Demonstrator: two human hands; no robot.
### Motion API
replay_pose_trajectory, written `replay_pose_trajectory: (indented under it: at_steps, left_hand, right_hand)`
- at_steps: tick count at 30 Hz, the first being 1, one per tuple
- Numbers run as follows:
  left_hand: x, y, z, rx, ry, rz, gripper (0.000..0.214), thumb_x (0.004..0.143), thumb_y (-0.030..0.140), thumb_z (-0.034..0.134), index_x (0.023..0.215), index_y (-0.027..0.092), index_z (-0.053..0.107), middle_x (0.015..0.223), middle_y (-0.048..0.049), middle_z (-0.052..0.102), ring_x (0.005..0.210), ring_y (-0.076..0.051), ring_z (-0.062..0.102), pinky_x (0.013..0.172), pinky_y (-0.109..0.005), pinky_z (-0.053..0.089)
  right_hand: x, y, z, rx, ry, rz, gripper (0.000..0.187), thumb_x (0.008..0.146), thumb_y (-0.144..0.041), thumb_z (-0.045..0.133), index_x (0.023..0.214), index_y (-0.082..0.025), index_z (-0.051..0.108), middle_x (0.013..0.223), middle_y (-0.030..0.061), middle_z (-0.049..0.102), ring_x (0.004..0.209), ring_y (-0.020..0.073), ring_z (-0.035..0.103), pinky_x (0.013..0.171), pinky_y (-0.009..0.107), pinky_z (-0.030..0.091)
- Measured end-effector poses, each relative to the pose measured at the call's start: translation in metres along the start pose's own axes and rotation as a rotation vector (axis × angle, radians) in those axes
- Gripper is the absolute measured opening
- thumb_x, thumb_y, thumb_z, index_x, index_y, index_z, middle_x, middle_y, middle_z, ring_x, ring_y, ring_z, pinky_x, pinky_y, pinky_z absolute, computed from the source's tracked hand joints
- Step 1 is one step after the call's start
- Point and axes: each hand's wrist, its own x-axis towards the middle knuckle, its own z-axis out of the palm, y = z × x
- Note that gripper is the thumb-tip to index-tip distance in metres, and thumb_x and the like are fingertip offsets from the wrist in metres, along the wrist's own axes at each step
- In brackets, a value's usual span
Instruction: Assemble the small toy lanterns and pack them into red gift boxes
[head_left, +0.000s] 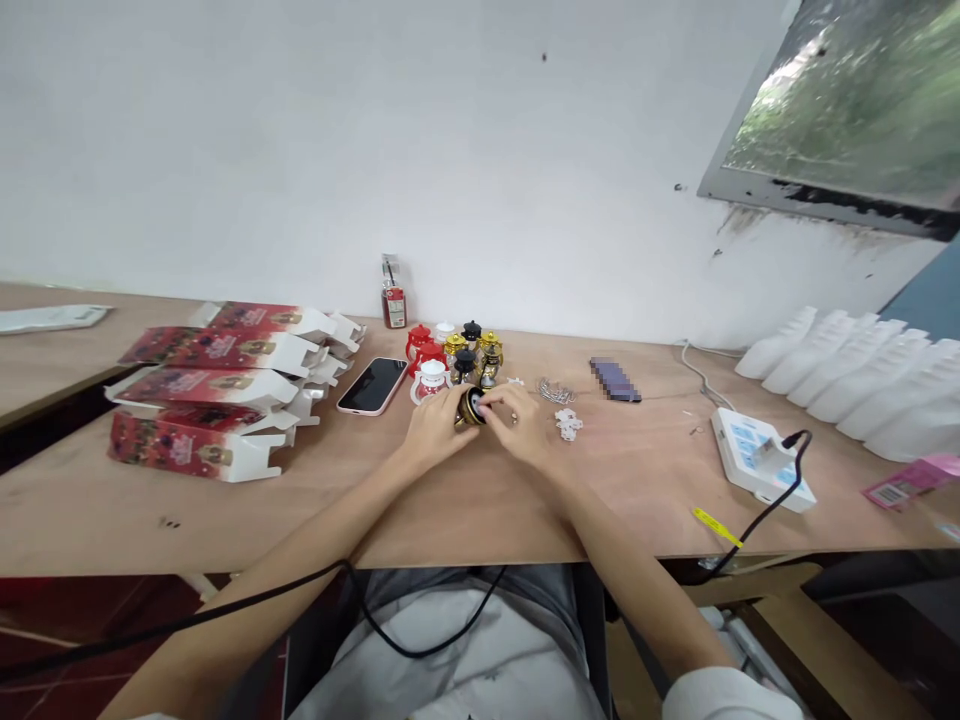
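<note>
L hand [439,420]: wrapped round small gold/blk lantern [471,406], dark end tipped twd person
R hand [523,427]: fingertips at lantern's dark end; can't tell if pinching a small pc
Lantern loc: mid bench [465,515], just near side of lantern cluster [431,378] (red/wht/gold/blk)
Left: phone [373,385], then red/wht boxes [191,442]
Right: metal pcs [556,391], wht plastic pcs [568,424] nearer, pwr strip [739,450] further R

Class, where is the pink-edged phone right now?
In the head view, the pink-edged phone lies left of centre on the table, between the red boxes and the little lanterns.
</note>
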Motion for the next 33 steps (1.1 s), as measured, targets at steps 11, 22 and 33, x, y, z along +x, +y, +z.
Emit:
replay_pose_trajectory:
  at_steps: [11, 22, 33]
  left_hand:
    - [0.002, -0.004, 0.0, 0.039, -0.007, 0.026, 0.05, 0.071, 0.024, 0.062, 0.118, 0.015, 0.049, 0.113, -0.0116, 0.063, 0.102, -0.027, 0.06, 0.085, -0.038, 0.048]
    - [0.002, -0.004, 0.0, 0.034, -0.044, -0.019, 0.05, 0.071, 0.025, 0.06, 0.119, 0.016, 0.049, 0.114, -0.0113, 0.063, 0.104, -0.028, 0.059, 0.086, -0.038, 0.048]
    - [0.001, -0.007, 0.003, 0.037, -0.069, -0.034, 0.051, 0.071, 0.027, 0.059, 0.12, 0.017, 0.048, 0.113, -0.0116, 0.063, 0.104, -0.027, 0.06, 0.085, -0.038, 0.049]
  right_hand:
    - [-0.007, 0.017, 0.004, -0.03, -0.018, -0.124, 0.013, 0.086, -0.021, 0.056, 0.081, -0.019, 0.068, 0.083, 0.0061, 0.071, 0.079, 0.0154, 0.065, 0.076, 0.03, 0.053]
    - [-0.012, 0.02, 0.004, -0.178, -0.12, -0.219, 0.02, 0.09, -0.019, 0.046, 0.09, -0.018, 0.066, 0.09, 0.0081, 0.07, 0.085, 0.0166, 0.064, 0.078, 0.032, 0.052]
    - [-0.012, 0.022, 0.006, -0.279, -0.152, -0.242, 0.021, 0.092, -0.022, 0.045, 0.09, -0.017, 0.065, 0.09, 0.009, 0.069, 0.084, 0.0175, 0.062, 0.077, 0.033, 0.05]
